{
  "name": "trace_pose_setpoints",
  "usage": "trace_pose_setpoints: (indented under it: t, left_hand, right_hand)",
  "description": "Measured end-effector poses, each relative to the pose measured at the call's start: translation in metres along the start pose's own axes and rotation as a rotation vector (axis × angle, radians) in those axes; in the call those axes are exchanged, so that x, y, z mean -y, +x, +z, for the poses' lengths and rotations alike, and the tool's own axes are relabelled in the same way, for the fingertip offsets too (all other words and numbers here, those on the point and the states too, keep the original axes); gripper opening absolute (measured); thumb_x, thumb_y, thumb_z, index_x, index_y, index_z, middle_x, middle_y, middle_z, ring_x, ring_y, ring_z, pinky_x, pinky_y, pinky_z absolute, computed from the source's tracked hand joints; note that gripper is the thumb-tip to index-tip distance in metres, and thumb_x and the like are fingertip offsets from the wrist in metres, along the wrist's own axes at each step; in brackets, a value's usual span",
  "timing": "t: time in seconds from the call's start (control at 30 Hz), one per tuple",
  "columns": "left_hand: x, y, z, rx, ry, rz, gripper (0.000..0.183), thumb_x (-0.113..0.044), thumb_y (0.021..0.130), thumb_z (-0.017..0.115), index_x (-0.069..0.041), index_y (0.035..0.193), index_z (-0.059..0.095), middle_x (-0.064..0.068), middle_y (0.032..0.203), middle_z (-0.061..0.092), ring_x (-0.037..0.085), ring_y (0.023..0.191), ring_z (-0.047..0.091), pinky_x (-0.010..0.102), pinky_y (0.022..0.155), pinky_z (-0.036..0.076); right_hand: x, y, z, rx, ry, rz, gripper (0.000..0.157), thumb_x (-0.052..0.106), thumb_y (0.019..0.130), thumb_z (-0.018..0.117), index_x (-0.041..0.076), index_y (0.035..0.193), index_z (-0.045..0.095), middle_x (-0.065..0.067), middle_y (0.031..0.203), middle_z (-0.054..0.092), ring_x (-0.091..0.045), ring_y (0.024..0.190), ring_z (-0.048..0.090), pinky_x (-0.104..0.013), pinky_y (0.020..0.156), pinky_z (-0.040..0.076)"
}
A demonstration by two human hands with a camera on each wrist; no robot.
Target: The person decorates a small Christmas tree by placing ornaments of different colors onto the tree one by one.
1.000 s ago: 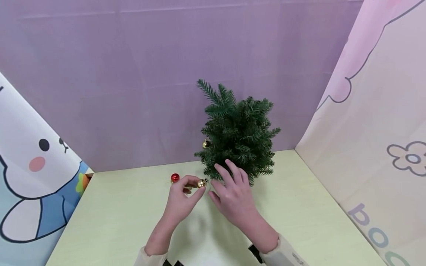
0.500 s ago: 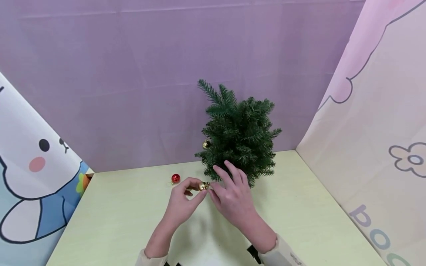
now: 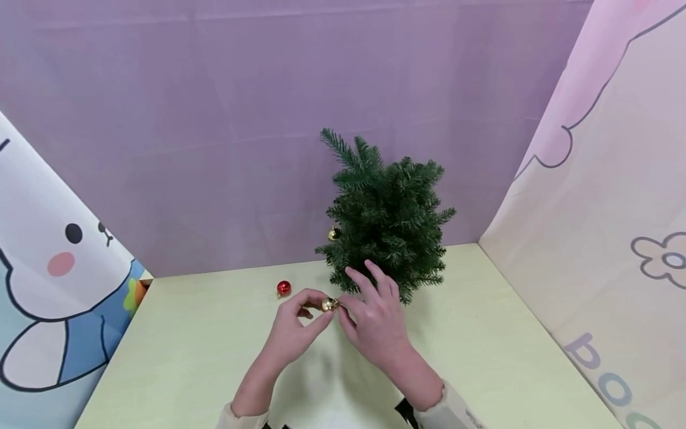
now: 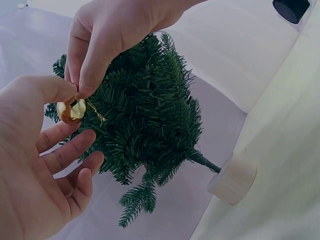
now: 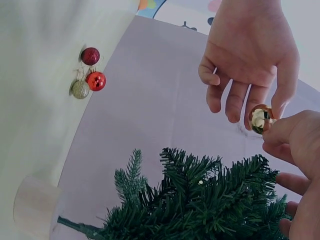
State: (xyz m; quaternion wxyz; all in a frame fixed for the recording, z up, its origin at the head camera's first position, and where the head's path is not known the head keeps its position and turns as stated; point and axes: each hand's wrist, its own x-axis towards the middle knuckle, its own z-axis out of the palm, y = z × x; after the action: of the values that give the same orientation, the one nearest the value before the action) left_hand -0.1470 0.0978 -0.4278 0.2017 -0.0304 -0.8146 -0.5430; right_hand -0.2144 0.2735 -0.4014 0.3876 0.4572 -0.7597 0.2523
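A shiny gold bauble (image 3: 328,304) is held above the table, in front of a small artificial Christmas tree (image 3: 388,214). My left hand (image 3: 296,325) pinches the ball between thumb and index finger, its other fingers loosely bent. From the right, my right hand (image 3: 376,325) pinches the bauble's cap end with thumb and index finger, the other fingers spread in front of the lower branches. A thin gold thread (image 4: 96,111) hangs beside the bauble in the left wrist view. Another gold bauble (image 3: 333,233) hangs on the tree's left side.
A red bauble (image 3: 283,288) lies on the table left of the tree. The right wrist view also shows a dark red bauble (image 5: 90,56) and a glittery gold bauble (image 5: 80,89) beside it. The tree stands on a pale round base (image 4: 234,179). A purple cloth (image 3: 214,149) hangs behind.
My right thumb and index finger have closed in on the gold bauble's cap, which was apart from them a second ago. The bauble has shifted slightly right and down.
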Motion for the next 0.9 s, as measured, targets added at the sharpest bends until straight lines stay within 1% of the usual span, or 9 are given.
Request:
trace_pose_setpoints:
  t: [0.1, 0.2, 0.33, 0.47, 0.57, 0.63, 0.7, 0.8, 0.9]
  left_hand:
    - [0.001, -0.001, 0.0, 0.015, -0.005, 0.006, 0.018, -0.021, 0.087, 0.075, -0.025, 0.102, 0.067, -0.008, 0.096, 0.067, 0.015, 0.09, 0.061, 0.046, 0.073, 0.049]
    - [0.001, -0.002, -0.001, 0.01, -0.007, 0.013, 0.018, -0.019, 0.087, 0.075, -0.023, 0.102, 0.067, -0.007, 0.096, 0.066, 0.016, 0.09, 0.061, 0.042, 0.074, 0.049]
    - [0.001, -0.003, -0.001, -0.001, 0.005, 0.011, 0.018, -0.017, 0.087, 0.075, -0.02, 0.102, 0.067, -0.006, 0.096, 0.066, 0.016, 0.09, 0.06, 0.035, 0.073, 0.049]
    - [0.0, -0.004, -0.002, -0.002, 0.024, -0.009, 0.019, -0.012, 0.086, 0.075, -0.017, 0.102, 0.067, -0.005, 0.096, 0.066, 0.016, 0.09, 0.06, 0.035, 0.073, 0.048]
    - [-0.011, -0.005, -0.003, 0.008, 0.038, -0.021, 0.02, -0.006, 0.085, 0.074, -0.012, 0.102, 0.067, -0.003, 0.097, 0.066, 0.017, 0.091, 0.06, 0.035, 0.073, 0.048]
    - [-0.022, -0.006, -0.004, 0.023, 0.052, -0.031, 0.023, -0.002, 0.084, 0.073, -0.01, 0.105, 0.067, -0.002, 0.099, 0.066, 0.018, 0.093, 0.06, 0.036, 0.074, 0.048]
    - [-0.033, -0.007, -0.005, 0.026, 0.058, -0.011, 0.024, -0.001, 0.084, 0.072, -0.008, 0.107, 0.067, 0.003, 0.103, 0.067, 0.023, 0.096, 0.06, 0.039, 0.076, 0.048]
    - [-0.026, -0.005, -0.001, 0.02, 0.075, 0.046, 0.025, -0.007, 0.087, 0.073, -0.016, 0.11, 0.068, 0.0, 0.107, 0.067, 0.021, 0.101, 0.059, 0.039, 0.077, 0.048]
    - [-0.017, 0.0, 0.003, 0.008, 0.093, 0.14, 0.022, -0.015, 0.088, 0.073, -0.022, 0.109, 0.069, -0.003, 0.107, 0.067, 0.015, 0.101, 0.059, 0.039, 0.077, 0.048]
  right_hand:
    - [0.0, -0.001, 0.001, -0.024, 0.029, 0.016, 0.007, 0.017, 0.079, 0.07, 0.014, 0.075, 0.074, -0.012, 0.129, 0.059, -0.042, 0.13, 0.04, -0.059, 0.094, 0.037]
    - [-0.001, -0.002, 0.001, -0.058, 0.057, 0.04, 0.005, 0.015, 0.076, 0.069, 0.015, 0.074, 0.073, -0.014, 0.128, 0.06, -0.042, 0.13, 0.041, -0.06, 0.095, 0.035]
    - [-0.003, -0.002, -0.001, -0.132, 0.102, 0.07, 0.005, 0.012, 0.071, 0.068, 0.015, 0.073, 0.071, -0.016, 0.125, 0.06, -0.044, 0.127, 0.042, -0.062, 0.094, 0.033]
    - [-0.004, 0.0, -0.005, -0.206, 0.153, 0.077, 0.005, 0.01, 0.072, 0.066, 0.015, 0.071, 0.068, -0.017, 0.121, 0.062, -0.046, 0.123, 0.045, -0.063, 0.094, 0.032]
    - [-0.005, 0.002, -0.007, -0.225, 0.164, 0.068, 0.005, 0.011, 0.073, 0.066, 0.014, 0.071, 0.068, -0.017, 0.119, 0.063, -0.046, 0.121, 0.046, -0.062, 0.094, 0.032]
    - [-0.004, 0.003, -0.007, -0.22, 0.136, 0.051, 0.006, 0.012, 0.075, 0.065, 0.014, 0.071, 0.069, -0.017, 0.119, 0.063, -0.046, 0.121, 0.047, -0.062, 0.093, 0.033]
    - [-0.004, 0.004, -0.008, -0.213, 0.089, 0.026, 0.008, 0.013, 0.076, 0.064, 0.013, 0.071, 0.07, -0.016, 0.119, 0.063, -0.045, 0.119, 0.049, -0.061, 0.091, 0.035]
    - [-0.003, 0.006, -0.009, -0.209, 0.014, -0.017, 0.013, 0.014, 0.08, 0.062, 0.012, 0.072, 0.071, -0.014, 0.112, 0.065, -0.041, 0.108, 0.055, -0.055, 0.083, 0.04]
    - [-0.003, 0.009, -0.011, -0.185, -0.015, -0.036, 0.013, 0.012, 0.081, 0.062, 0.012, 0.072, 0.071, -0.009, 0.098, 0.066, -0.034, 0.091, 0.057, -0.047, 0.071, 0.043]
